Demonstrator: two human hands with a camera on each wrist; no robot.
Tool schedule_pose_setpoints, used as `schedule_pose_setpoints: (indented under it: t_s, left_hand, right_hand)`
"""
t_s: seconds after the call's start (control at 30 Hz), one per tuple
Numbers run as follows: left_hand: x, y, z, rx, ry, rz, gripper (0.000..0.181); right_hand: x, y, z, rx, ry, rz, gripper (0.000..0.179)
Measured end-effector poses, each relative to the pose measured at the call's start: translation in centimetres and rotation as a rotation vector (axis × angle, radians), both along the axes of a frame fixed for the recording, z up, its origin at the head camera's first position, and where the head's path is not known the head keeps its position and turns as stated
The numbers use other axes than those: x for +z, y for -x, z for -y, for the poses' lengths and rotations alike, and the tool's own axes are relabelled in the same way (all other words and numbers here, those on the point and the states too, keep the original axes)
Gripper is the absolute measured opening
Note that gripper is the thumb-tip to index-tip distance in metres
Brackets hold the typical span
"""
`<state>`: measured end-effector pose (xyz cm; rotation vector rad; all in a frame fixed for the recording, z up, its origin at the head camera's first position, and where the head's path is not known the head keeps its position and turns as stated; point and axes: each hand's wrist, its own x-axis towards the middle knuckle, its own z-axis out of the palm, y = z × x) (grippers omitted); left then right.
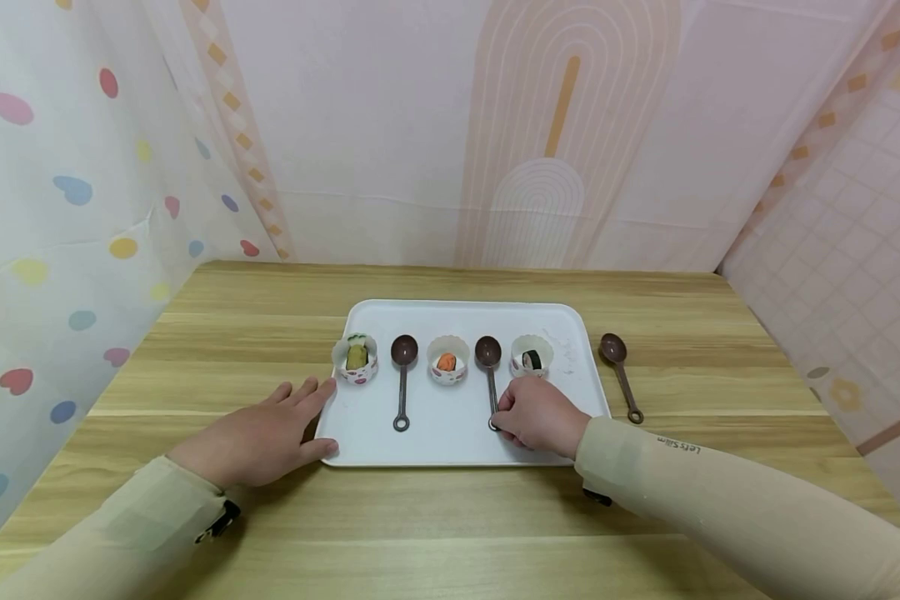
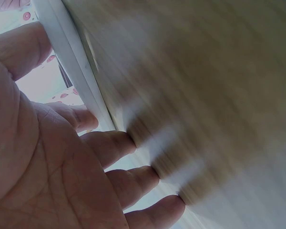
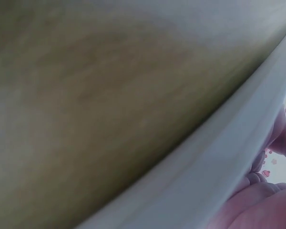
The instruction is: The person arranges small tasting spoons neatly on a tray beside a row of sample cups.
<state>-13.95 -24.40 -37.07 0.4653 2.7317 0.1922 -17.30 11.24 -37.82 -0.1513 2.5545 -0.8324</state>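
Observation:
On a white tray (image 1: 450,442) lie two brown measuring spoons with ring-ended handles, their bowls toward the far side. My right hand (image 1: 538,414) pinches the handle end of the right-hand spoon (image 1: 487,352) on the tray. The other spoon (image 1: 404,350) is untouched between the left and middle paper cups. At the tray's left edge, my left hand (image 1: 262,437) rests with fingers spread, thumb over the rim. In the left wrist view, the fingers (image 2: 133,183) reach along the tray's edge to the table. The right wrist view mostly shows the tray's side.
Patterned paper cups hold small sushi-like pieces: a left cup (image 1: 357,377), a middle cup (image 1: 448,378) and a right cup (image 1: 531,340) just beyond my right hand. A third brown spoon (image 1: 613,347) lies on the wooden table (image 1: 450,533) right of the tray. Curtains surround the table.

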Motion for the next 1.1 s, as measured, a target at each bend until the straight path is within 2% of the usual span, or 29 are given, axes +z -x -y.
schedule_pose_setpoints:
  t_s: [0.4,0.73,0.9,1.1]
  left_hand:
    - [-0.2,0.0,-0.1,-0.001,-0.006,0.002,0.095]
    - [-0.3,0.0,0.1,0.002,-0.008,0.006,0.096]
    - [-0.4,-0.1,0.1,0.0,-0.008,0.003,0.096]
    - [-0.3,-0.1,0.1,-0.006,-0.009,0.0,0.095]
  right_hand:
    - [0.0,-0.1,0.0,-0.015,0.002,0.014,0.027]
    - [0.2,-0.5,-0.1,-0.006,0.023,-0.019,0.024]
    - [0.5,-0.8,-0.4,-0.004,0.018,-0.085,0.015]
    - [1.2,-1.1,-1.0,0.021,0.007,-0.225,0.009]
